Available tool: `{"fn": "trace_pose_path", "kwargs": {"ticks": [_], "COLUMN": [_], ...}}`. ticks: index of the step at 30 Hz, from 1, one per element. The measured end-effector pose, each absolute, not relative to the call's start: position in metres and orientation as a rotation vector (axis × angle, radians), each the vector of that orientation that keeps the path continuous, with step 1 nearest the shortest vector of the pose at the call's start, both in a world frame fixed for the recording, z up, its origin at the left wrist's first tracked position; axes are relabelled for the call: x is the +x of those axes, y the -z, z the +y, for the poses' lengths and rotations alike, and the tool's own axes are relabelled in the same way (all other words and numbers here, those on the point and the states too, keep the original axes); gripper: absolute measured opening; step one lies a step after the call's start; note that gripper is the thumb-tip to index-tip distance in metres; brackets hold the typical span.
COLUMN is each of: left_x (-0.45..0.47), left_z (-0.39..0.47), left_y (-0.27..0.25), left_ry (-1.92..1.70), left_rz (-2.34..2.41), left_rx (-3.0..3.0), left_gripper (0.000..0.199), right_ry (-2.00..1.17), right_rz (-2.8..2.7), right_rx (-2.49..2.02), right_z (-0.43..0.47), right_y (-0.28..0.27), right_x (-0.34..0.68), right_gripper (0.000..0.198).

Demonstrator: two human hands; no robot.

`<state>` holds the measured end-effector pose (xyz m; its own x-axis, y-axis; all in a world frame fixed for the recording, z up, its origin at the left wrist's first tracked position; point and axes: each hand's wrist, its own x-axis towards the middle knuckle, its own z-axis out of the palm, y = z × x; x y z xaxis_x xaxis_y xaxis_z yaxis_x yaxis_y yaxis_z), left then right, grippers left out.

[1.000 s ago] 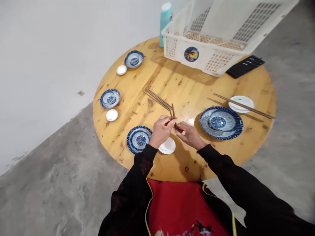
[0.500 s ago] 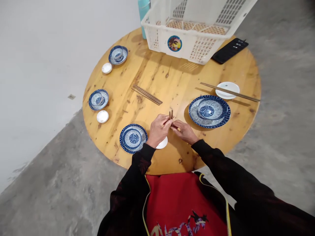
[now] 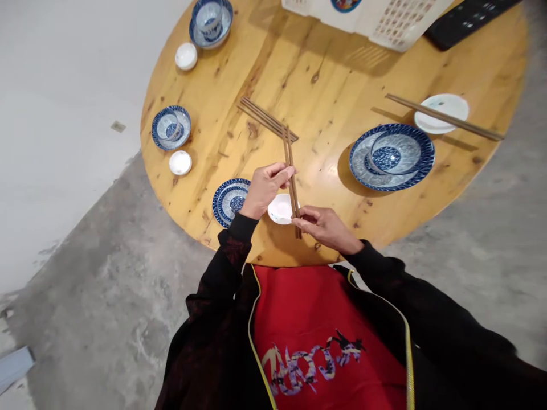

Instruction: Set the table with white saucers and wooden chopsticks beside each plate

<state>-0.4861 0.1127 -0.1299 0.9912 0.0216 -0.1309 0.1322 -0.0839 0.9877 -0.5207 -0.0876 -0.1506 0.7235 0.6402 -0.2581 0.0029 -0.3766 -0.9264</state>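
A pair of brown chopsticks [image 3: 293, 191] is held lengthwise between my two hands, over a small white dish [image 3: 280, 209]. My left hand [image 3: 268, 185] pinches the pair around the middle. Lower down, near the end closest to me, my right hand [image 3: 325, 226] grips it with thumb and fingers. Left of my left hand is a blue-patterned plate [image 3: 220, 204] with a bowl on it, partly covered by the hand. The far tips of the pair overlap, in view, several loose chopsticks [image 3: 262, 117] lying on the table.
On the round wooden table [image 3: 325, 108], a large blue plate with a bowl [image 3: 391, 156] is at right. Chopsticks [image 3: 444, 117] rest across a white dish [image 3: 453, 108] beyond it. Two more settings [image 3: 171, 128] line the left edge. A white basket [image 3: 384, 25] and a black phone [image 3: 470, 20] are behind.
The chopsticks, earlier pointing away upright between close hands, now lie lengthwise over the white dish. My right hand has moved toward me, apart from the left. The view has tilted down.
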Motion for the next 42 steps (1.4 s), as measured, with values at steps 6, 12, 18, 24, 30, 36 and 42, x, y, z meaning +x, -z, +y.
{"fn": "trace_pose_path", "kwargs": {"ticks": [6, 12, 18, 24, 30, 36, 42], "left_x": [-0.559, -0.65, -0.67, -0.664, -0.662, -0.659, -0.66], "left_z": [0.1, 0.098, 0.092, 0.09, 0.084, 0.081, 0.079], "left_y": [0.145, 0.174, 0.205, 0.21, 0.22, 0.223, 0.225], "left_ry": [0.086, 0.423, 0.621, 0.674, 0.674, 0.657, 0.615], "left_rz": [0.276, 0.401, 0.431, 0.443, 0.406, 0.387, 0.383], "left_rx": [1.992, 1.946, 1.62, 1.524, 1.477, 1.439, 1.452], "left_gripper": [0.02, 0.028, 0.033, 0.027, 0.021, 0.018, 0.017], "right_ry": [-0.902, -1.0, -1.039, -1.061, -1.094, -1.099, -1.072], "right_rz": [-0.286, -0.154, -0.14, -0.091, -0.061, -0.045, -0.058], "right_rx": [-1.624, -1.601, -1.605, -1.61, -1.577, -1.578, -1.613], "right_z": [-0.077, -0.073, -0.069, -0.067, -0.065, -0.065, -0.067], "right_y": [0.183, 0.213, 0.223, 0.226, 0.223, 0.218, 0.217], "right_x": [-0.568, -0.58, -0.577, -0.575, -0.573, -0.572, -0.572], "right_gripper": [0.04, 0.046, 0.051, 0.05, 0.046, 0.041, 0.04]}}
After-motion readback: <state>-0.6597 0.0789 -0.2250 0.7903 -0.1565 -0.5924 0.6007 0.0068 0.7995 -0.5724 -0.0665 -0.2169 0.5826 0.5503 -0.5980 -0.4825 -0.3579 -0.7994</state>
